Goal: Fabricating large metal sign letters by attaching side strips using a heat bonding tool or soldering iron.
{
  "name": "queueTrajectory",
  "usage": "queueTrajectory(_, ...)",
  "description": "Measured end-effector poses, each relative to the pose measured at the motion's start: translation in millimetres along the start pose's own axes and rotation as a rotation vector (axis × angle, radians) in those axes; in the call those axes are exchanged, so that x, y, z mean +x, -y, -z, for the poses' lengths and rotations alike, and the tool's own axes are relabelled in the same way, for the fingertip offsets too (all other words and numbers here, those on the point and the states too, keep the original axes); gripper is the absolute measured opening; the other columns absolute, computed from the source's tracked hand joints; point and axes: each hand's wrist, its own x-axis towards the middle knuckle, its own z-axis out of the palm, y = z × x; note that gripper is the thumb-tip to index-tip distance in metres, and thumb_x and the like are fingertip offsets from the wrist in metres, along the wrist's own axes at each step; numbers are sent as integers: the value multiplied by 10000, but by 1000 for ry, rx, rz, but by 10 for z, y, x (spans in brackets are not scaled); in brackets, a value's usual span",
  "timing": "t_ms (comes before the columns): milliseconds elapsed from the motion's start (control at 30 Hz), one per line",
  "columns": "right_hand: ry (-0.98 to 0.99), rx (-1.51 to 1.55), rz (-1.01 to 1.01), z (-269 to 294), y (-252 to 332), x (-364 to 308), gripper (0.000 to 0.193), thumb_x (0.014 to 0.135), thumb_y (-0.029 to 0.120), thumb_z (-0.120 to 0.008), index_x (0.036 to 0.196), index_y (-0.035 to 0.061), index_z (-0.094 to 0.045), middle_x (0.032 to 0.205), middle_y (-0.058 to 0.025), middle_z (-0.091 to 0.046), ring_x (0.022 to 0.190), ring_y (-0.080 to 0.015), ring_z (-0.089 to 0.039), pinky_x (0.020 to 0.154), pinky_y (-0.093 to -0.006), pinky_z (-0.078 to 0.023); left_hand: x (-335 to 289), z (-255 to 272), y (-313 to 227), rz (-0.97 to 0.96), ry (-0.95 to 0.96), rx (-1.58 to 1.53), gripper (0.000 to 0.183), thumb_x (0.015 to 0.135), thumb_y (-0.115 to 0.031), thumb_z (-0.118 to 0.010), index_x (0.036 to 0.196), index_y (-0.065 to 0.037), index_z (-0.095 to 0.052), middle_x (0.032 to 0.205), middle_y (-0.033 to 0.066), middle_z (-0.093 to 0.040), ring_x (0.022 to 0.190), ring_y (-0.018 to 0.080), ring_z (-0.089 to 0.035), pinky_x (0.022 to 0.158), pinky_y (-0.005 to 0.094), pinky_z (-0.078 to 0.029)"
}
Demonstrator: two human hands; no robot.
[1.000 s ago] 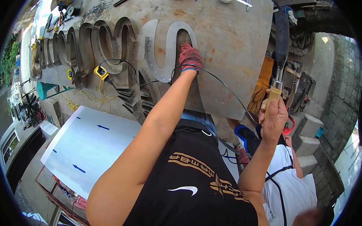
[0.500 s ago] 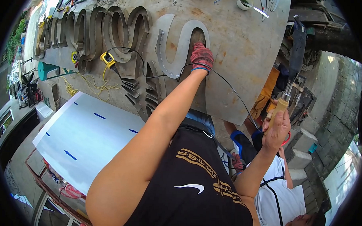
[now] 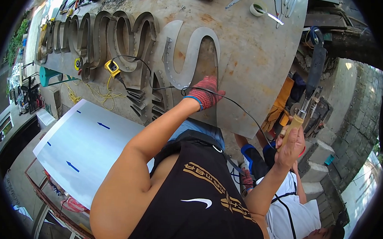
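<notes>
My left hand (image 3: 206, 91), in a red knit glove with a blue cuff, is over the lower part of a curved metal letter shape (image 3: 173, 68). Its thumb sticks out to the right across the upright metal strip, and the fingers point away from me, partly hidden. A black cord (image 3: 238, 103) crosses the glove. Bare, my right hand (image 3: 290, 146) is closed around the wooden handle of a soldering iron (image 3: 296, 123), held up off the table's right edge with its metal shank pointing away.
Several bent metal letters (image 3: 106, 36) stand on the steel table (image 3: 252, 75) at left. A yellow socket (image 3: 112, 68) feeds the cord. A tape roll (image 3: 258, 10) lies far back. Near left is a white sheet (image 3: 97, 145). A person in a white shirt (image 3: 289, 215) is close at right.
My left hand has drawn back toward me from inside the metal curve, its elbow bending. The right hand still holds the soldering iron, slightly nearer to me.
</notes>
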Motion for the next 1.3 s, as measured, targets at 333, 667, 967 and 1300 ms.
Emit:
queueTrajectory(333,-97,17,30,-11,-16,-110,462,1083,343,-567,1332,-46,-569,800,-30,-582,510,-42,-471,440,-177,-368,924,1993,236,-275,-561,-1074,522,972,-417,-680,1309,-26,-595,1226,178,-698,1007,270,-710,938,399,-561)
queueTrajectory(667,-200,-23,-13,146,-141,-417,450,1083,350,-557,1320,-33,-566,802,-27,-584,503,-39,-481,421,-174,-372,2460,2139,-29,258,-813,85,1205,651,-679,-856,1628,-267,-286,1649,253,-270,1414,460,-444,1120,549,-435)
queueTrajectory(967,-311,38,-36,329,-307,-587,446,1080,351,-565,1310,-30,-573,792,-24,-582,498,-40,-475,422,-181,-372,2695,2232,133,248,-919,117,1061,735,-608,-791,1584,-130,-373,1487,305,-477,1322,429,-551,1093,483,-472)
queueTrajectory(1300,-330,119,-30,439,-402,-558,409,1081,331,-576,1272,-29,-611,780,-8,-586,514,-33,-485,437,-169,-374,1868,1733,-331,-45,-850,166,1134,723,-520,-843,1594,-38,-301,1448,386,-481,1308,473,-539,1113,464,-450)
